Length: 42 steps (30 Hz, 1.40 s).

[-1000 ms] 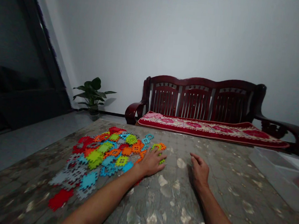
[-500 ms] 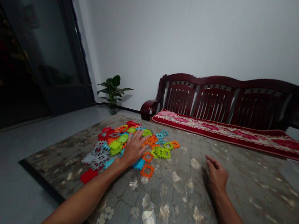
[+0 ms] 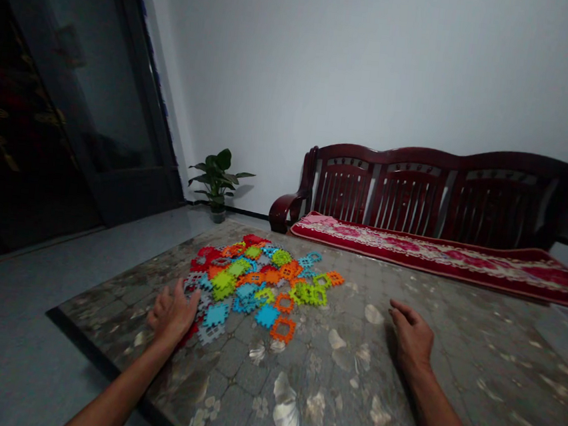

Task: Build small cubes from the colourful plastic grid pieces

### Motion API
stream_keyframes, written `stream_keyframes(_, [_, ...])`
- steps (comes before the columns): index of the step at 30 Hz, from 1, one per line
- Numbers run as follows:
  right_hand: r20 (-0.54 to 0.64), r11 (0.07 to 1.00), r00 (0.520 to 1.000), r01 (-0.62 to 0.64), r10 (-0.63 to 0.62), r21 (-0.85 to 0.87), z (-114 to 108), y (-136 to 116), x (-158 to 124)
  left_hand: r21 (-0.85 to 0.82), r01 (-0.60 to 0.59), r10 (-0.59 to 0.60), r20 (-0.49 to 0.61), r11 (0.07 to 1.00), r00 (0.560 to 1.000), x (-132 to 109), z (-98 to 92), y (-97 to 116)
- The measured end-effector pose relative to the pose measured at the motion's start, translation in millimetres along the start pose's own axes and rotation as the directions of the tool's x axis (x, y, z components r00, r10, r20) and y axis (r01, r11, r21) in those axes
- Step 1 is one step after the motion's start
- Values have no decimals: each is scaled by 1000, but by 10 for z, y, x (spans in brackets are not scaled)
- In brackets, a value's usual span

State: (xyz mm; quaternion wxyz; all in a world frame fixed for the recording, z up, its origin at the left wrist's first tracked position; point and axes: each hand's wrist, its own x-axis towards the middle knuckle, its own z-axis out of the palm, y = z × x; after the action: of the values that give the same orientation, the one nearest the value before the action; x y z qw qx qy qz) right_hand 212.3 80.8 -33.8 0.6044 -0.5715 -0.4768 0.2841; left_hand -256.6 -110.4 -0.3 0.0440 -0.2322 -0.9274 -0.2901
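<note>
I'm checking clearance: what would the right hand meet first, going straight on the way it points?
Beyond the tabletop, the right hand would probably first meet the red floral runner on the bench; depth is unclear.

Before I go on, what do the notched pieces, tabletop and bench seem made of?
Notched pieces: probably plastic, mostly matte, judging by their even, bright colours. Tabletop: smooth, faintly shiny flower pattern; vinyl cover or laminate, can't tell. Bench: likely wood, dark and glossy, with highlights on its curves.
</note>
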Motion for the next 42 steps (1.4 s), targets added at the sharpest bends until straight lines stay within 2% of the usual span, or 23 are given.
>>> stream_keyframes(6, [-9,1000,1000,7,-7,-15,12,52,11,18,-134,134,-28,991,991,-115,90,307])
stream_keyframes(13, [10,1000,1000,-20,20,-8,21,61,20,116,-289,294,-26,950,956,-163,166,521])
stream_keyframes(15, [9,999,999,-43,43,-4,18,29,10,151,-332,338,-16,931,941,-143,190,603])
stream_keyframes(17, [15,998,998,-56,56,-3,18,-6,-2,172,-423,427,18,890,904,-148,212,706])
stream_keyframes(18, [23,998,998,-60,60,-4,19,-22,-8,167,-495,494,51,853,868,-169,225,764])
stream_keyframes(20, [35,998,998,-59,59,-3,24,-46,-16,116,-664,651,132,739,747,-257,265,877])
stream_keyframes(22, [33,999,998,-52,52,5,30,-61,-20,30,-807,783,221,590,581,-399,327,964])
stream_keyframes(24, [31,999,998,-48,48,7,32,-67,-24,-71,-905,870,316,420,379,-562,405,1010])
stream_keyframes(26, [35,999,998,-44,44,3,30,-69,-30,-172,-953,908,383,249,168,-698,477,1021])
stream_keyframes(27, [37,999,998,-42,42,-3,29,-69,-34,-210,-960,911,404,183,85,-740,504,1022])
stream_keyframes(28, [40,999,998,-38,39,-9,27,-69,-38,-235,-962,909,417,137,28,-761,522,1022])
stream_keyframes(29, [45,999,998,-33,34,-15,26,-69,-43,-245,-963,904,427,115,0,-758,530,1025])
stream_keyframes(31, [58,999,998,-23,25,-28,26,-69,-49,-232,-965,895,446,124,8,-693,524,1035])
stream_keyframes(34, [66,999,998,-17,21,-48,31,-67,-50,-178,-969,880,469,173,71,-507,496,1033])
stream_keyframes(36, [70,998,997,-20,24,-60,34,-63,-46,-138,-974,881,462,181,98,-379,495,999])
stream_keyframes(40, [70,998,997,-13,18,-66,44,-52,-37,-58,-981,911,384,185,149,-218,552,929])
stream_keyframes(42, [72,997,997,-8,13,-71,52,-47,-34,-37,-979,932,314,200,179,-226,581,984])
